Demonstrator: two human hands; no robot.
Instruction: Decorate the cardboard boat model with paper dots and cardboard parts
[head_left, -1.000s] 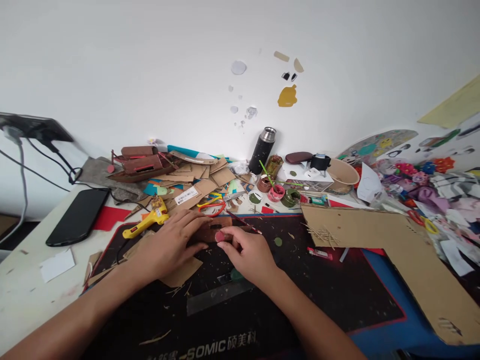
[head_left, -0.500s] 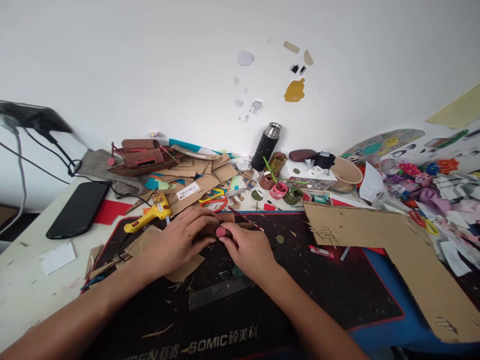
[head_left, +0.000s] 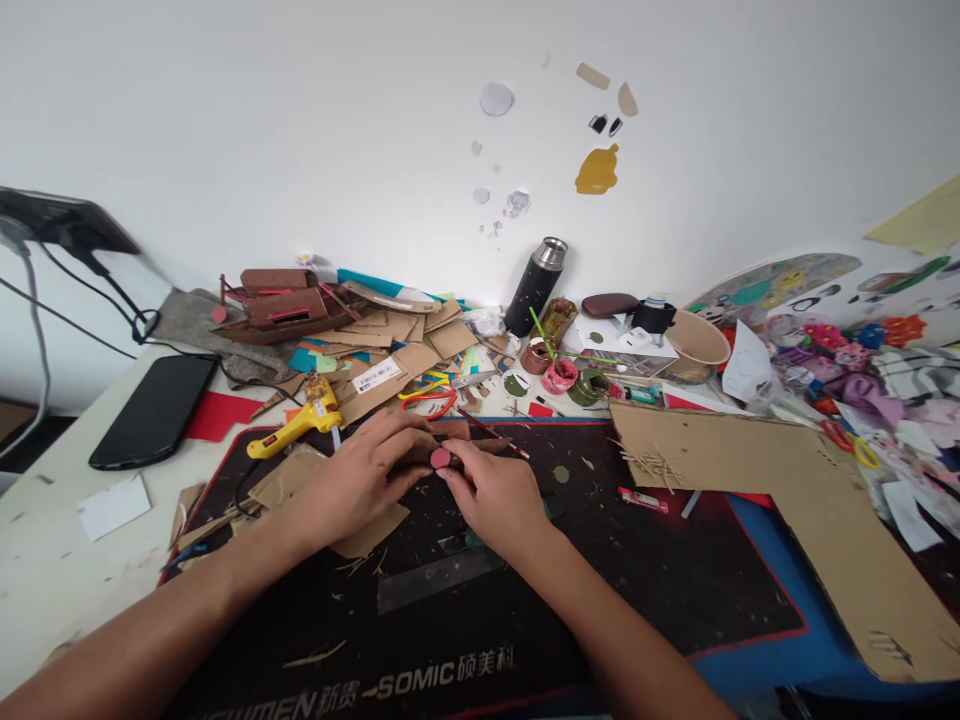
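Note:
A small round red piece [head_left: 440,458] shows between my hands above the black mat. My right hand [head_left: 499,492] pinches it between thumb and forefinger. My left hand [head_left: 369,478] curls around a brown cardboard piece, mostly hidden behind its fingers, and its fingertips come close to the red disc. Brown strips [head_left: 453,430] lie just behind the fingers. To the left of my left hand rests a yellow glue gun [head_left: 298,424]. A brown model boat [head_left: 289,310] with red parts stands at the back left.
Cardboard scraps [head_left: 405,360], open paint jars [head_left: 559,376] and a black thermos [head_left: 537,285] line the back. A large cardboard sheet [head_left: 817,500] with thin sticks covers the right side. A phone [head_left: 156,410] lies at left, and a clear ruler [head_left: 442,578] sits in front.
The camera view has shifted slightly. Both hands keep nearly the same pose around the red disc.

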